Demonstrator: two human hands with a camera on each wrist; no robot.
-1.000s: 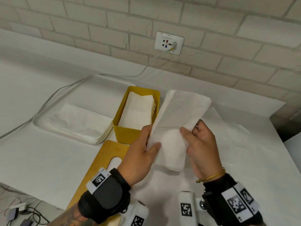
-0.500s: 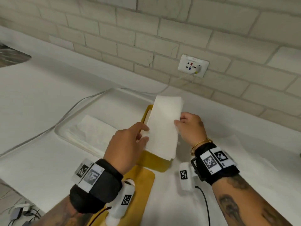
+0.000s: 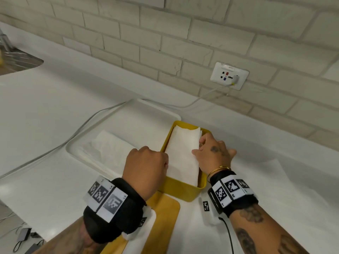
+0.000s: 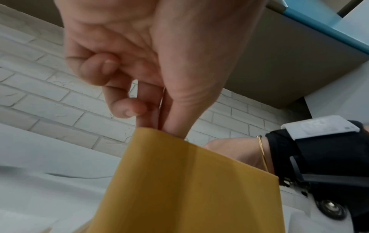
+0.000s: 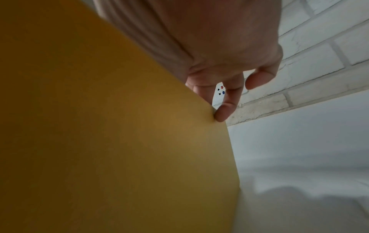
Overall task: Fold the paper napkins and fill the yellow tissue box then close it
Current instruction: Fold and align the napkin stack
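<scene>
Head view: napkin (image 3: 183, 158) lies in box (image 3: 183, 191), a moment ago held above it. Left hand (image 3: 146, 164) pinches its edge, per left wrist view; right hand (image 3: 213, 153) fingers curled, grip unclear.

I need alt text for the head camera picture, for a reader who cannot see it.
Two hands lower a folded white napkin into an open yellow tissue box on a white counter, left hand and right hand at its long edges. A tray of unfolded napkins sits left; the wooden lid lies in front.
</scene>
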